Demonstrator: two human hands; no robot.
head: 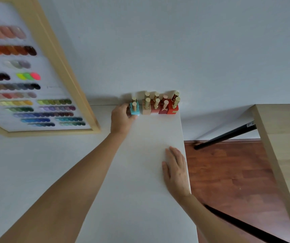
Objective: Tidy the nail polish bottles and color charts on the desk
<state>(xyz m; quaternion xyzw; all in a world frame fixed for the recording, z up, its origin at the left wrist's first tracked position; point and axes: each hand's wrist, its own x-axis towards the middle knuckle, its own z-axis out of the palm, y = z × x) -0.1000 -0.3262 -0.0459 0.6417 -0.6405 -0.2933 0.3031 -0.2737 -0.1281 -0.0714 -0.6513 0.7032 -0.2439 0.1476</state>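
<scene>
At the far right corner of the white desk [140, 172], against the wall, several nail polish bottles with gold caps stand in two rows [160, 105]: beige, red, dark red and orange-red. My left hand [121, 118] is closed around a turquoise bottle [134, 110] at the left end of the rows, with another gold-capped bottle right behind it. My right hand [175, 171] lies flat on the desk near its right edge, fingers together, holding nothing. A framed color chart [35, 85] with rows of swatches leans against the wall at the left.
The desk's right edge [184, 146] drops to a wooden floor [228, 172]. A second, wood-topped table [284, 155] with black legs stands to the right. The wall runs directly behind the bottles.
</scene>
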